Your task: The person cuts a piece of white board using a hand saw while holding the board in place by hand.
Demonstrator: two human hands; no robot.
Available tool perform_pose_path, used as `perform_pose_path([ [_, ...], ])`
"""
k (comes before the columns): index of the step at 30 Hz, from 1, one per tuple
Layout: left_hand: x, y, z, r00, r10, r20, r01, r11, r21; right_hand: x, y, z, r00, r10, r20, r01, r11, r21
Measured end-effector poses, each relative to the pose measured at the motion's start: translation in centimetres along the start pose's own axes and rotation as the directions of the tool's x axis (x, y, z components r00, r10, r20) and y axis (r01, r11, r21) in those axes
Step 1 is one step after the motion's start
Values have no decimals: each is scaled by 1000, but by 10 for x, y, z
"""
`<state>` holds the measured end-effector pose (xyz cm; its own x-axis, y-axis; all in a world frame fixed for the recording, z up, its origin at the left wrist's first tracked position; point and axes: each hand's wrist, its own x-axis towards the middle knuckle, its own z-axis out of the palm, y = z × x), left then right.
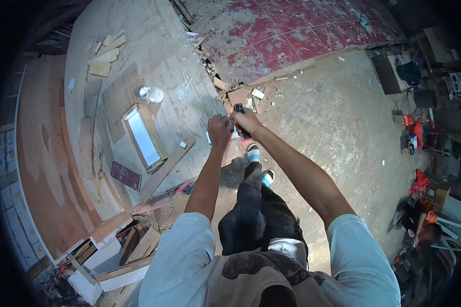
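Note:
My right hand grips a black handheld tool beside the right edge of the pale wooden worktop. Just to its left, my left hand has its fingers curled; what they hold, if anything, I cannot make out. A small whitish piece shows between and below my hands, partly hidden. On the worktop to the left lie a wooden-framed white panel, a long board, a whitish container and a dark red piece.
My sandalled feet stand on a concrete floor. Wood scraps litter the worktop's right edge near red tiling. Wooden offcuts are piled lower left. Tools and red cloths crowd the right side. A large plywood sheet lies far left.

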<state>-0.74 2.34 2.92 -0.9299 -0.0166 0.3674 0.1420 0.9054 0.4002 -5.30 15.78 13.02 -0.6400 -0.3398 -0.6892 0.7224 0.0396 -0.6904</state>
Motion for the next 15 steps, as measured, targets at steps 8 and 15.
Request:
perform_pose_path([
  [8,-11,11,4,988,-140,-67,141,990,10,-43,95,7,728,-641,-242,530,751,-395],
  [15,-2,17,-2,984,-132,-118,137,990,39,-61,138,10,746,-604,-281,536,794,-286],
])
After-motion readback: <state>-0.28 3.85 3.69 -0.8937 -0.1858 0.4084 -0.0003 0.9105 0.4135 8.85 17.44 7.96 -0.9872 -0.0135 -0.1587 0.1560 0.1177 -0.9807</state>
